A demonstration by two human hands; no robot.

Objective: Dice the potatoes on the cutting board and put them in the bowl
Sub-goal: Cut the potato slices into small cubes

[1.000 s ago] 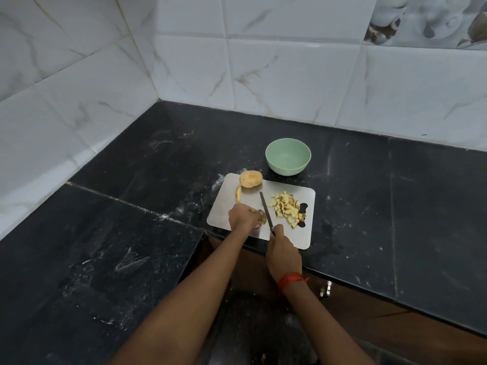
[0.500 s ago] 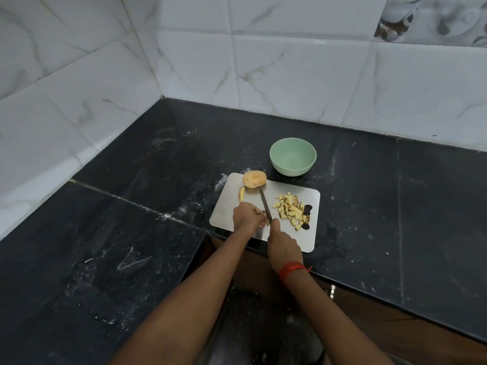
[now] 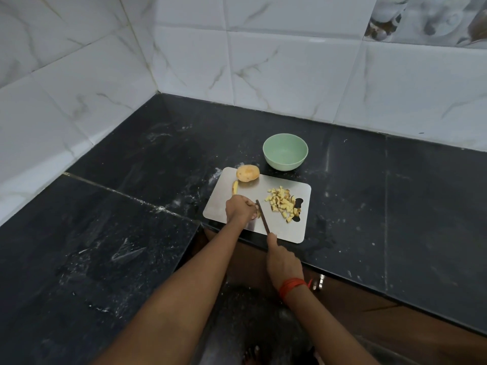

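Observation:
A steel cutting board (image 3: 238,185) lies at the counter's front edge. My left hand (image 3: 238,209) holds down a potato piece (image 3: 258,213), mostly hidden under the curled fingers. My right hand (image 3: 283,262) grips the handle of a knife (image 3: 262,216), whose blade lies against the piece right beside my left fingers. A heap of diced potato (image 3: 283,204) sits on the board's right part. A whole potato (image 3: 247,173) and a thin slice (image 3: 234,187) lie at the board's far left corner. Just behind the board stands a pale green bowl (image 3: 285,152), which looks empty.
The black stone counter (image 3: 147,233) runs into a corner of white marble-look tiled walls (image 3: 184,56). Its front edge cuts in just below the board, above a brown cabinet front (image 3: 350,306). An orange thread band circles my right wrist.
The knife and my right hand have pulled back toward me along the potato piece. My left hand stays on the piece. The camera view has shifted slightly.

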